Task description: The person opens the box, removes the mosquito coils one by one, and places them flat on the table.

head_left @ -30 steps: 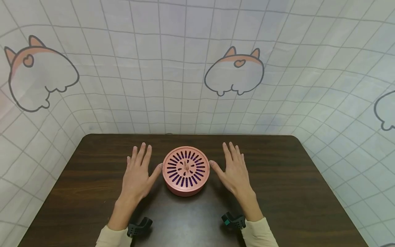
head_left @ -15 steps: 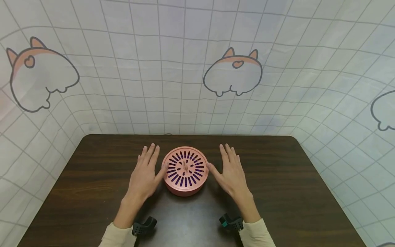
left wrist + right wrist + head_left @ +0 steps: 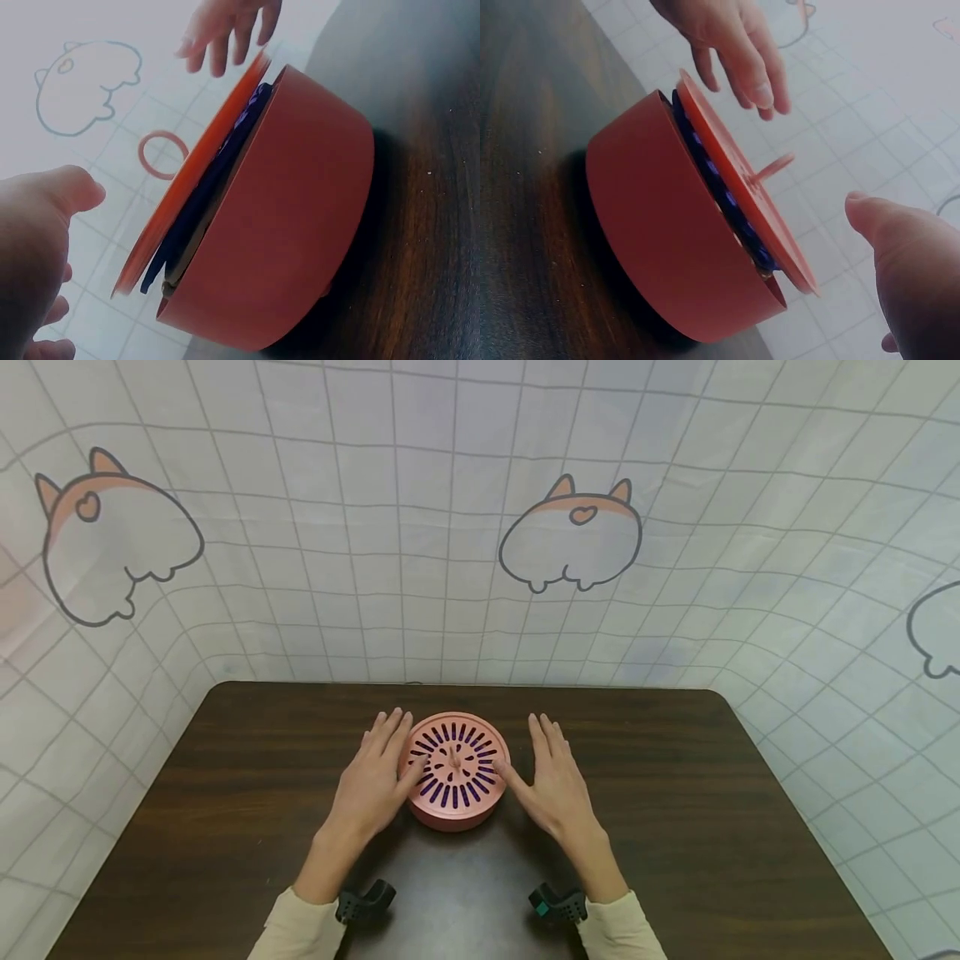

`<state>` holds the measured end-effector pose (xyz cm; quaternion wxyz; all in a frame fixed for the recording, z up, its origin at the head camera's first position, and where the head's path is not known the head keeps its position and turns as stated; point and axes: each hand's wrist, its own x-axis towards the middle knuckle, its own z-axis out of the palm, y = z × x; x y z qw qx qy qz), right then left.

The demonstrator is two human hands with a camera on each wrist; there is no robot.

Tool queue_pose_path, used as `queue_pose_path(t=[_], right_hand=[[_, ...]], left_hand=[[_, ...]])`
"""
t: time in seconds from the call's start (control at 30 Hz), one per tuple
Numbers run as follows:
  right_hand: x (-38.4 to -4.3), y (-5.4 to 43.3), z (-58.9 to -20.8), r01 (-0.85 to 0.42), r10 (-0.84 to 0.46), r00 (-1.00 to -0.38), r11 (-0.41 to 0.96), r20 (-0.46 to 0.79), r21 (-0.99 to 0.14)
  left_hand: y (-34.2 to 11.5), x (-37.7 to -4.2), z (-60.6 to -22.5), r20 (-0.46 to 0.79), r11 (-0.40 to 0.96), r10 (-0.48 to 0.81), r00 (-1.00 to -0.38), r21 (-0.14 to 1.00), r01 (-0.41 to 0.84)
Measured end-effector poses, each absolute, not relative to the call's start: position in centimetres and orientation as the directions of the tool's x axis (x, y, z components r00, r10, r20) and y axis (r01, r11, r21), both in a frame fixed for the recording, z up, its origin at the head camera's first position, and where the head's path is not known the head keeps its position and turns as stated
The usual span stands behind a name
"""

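Observation:
A round pink mosquito-coil box [image 3: 452, 823] stands on the dark wooden table. Its slotted lid [image 3: 467, 777] carries an upright ring handle [image 3: 774, 166]. The lid sits raised above the rim, with dark blue and purple material [image 3: 201, 199] showing in the gap. To the left of the box is my left hand [image 3: 369, 785], its fingers straight and its thumb over the lid's edge in the head view. Opposite it, my right hand [image 3: 555, 789] has straight fingers and a thumb overlapping the lid's right edge. Both wrist views show space between the thumbs and the lid.
The wooden table [image 3: 697, 827] has rounded far corners. Behind it and along both sides hangs a white grid-patterned cloth [image 3: 420, 527] with cartoon corgi prints. A black wrist strap [image 3: 365, 902] sits on the left wrist, another strap [image 3: 558, 904] on the right.
My left hand has moved right, its thumb now overlapping the lid. My right hand has drifted slightly left, also overlapping it. The box and lid stay in place.

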<state>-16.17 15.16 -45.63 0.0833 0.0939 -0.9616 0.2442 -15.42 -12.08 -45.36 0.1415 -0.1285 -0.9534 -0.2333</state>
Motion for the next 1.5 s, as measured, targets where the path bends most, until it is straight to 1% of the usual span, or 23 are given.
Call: queue_pose_path(t=[0.63, 0.8, 1.07, 1.2, 1.5], right_hand=[[-15.4, 14.2, -46.5, -0.173, -0.143, -0.985, 0.848, 0.097, -0.5], [-15.2, 14.0, -46.9, -0.181, -0.157, -0.983, 0.839, 0.091, -0.513], [-14.9, 13.9, -47.7, -0.225, -0.197, -0.974, 0.827, 0.11, -0.515], [-14.8, 13.9, -48.0, -0.235, -0.218, -0.971, 0.818, 0.095, -0.525], [-14.6, 13.8, -48.7, -0.229, -0.24, -0.969, 0.796, 0.055, -0.56]], left_hand=[[-11.0, -15.7, -45.3, 0.358, 0.846, 0.242, -0.902, 0.377, 0.376], [-10.8, -15.8, -45.4, 0.362, 0.843, 0.25, -0.898, 0.375, 0.386], [-10.4, -16.1, -45.5, 0.417, 0.817, 0.3, -0.858, 0.352, 0.456], [-10.2, -16.2, -45.6, 0.437, 0.808, 0.321, -0.84, 0.336, 0.484], [-9.7, -16.3, -45.6, 0.458, 0.797, 0.342, -0.82, 0.321, 0.512]])
